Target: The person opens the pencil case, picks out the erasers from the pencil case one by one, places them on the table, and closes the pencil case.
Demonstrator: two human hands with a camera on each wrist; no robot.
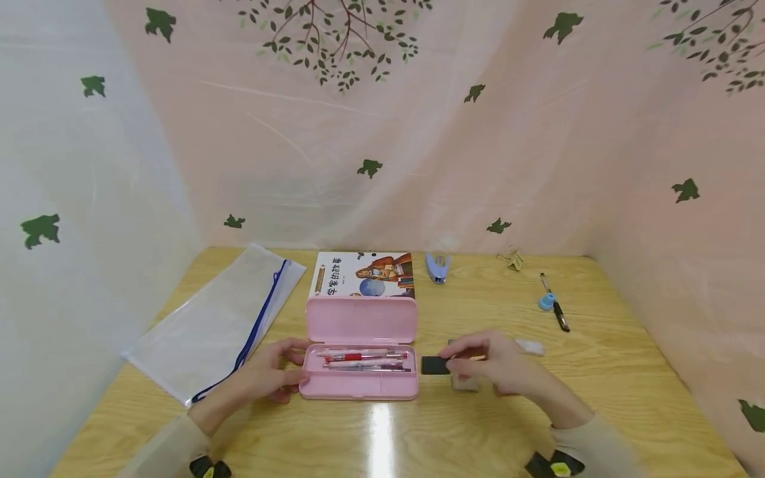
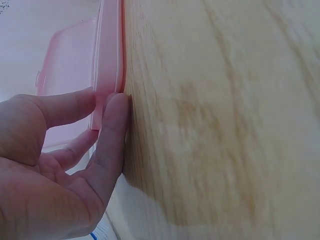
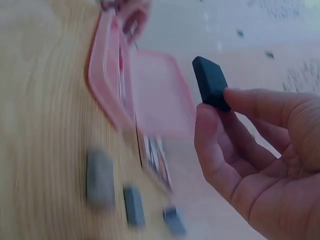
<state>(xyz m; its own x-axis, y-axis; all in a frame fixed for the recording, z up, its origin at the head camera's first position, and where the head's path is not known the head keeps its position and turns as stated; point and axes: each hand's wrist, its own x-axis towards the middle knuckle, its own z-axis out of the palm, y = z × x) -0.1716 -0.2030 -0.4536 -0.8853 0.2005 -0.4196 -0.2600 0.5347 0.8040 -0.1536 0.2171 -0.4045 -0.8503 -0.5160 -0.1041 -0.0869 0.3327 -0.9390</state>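
A pink pencil case lies with its lid raised; several pens and pencils rest in its rear compartment. The front compartments hold nothing visible. My left hand grips the case's left end, thumb and fingers pinching its side wall in the left wrist view. To the right of the case, my right hand pinches a black eraser between thumb and fingertips. In the right wrist view that eraser is held above the table. A grey block lies beneath this hand, partly hidden.
Behind the case lies a picture book. A clear zip bag with a blue edge is at the left. Toward the back right are a blue stapler, a gold binder clip, a black pen and a small blue object. A white piece lies behind my right hand.
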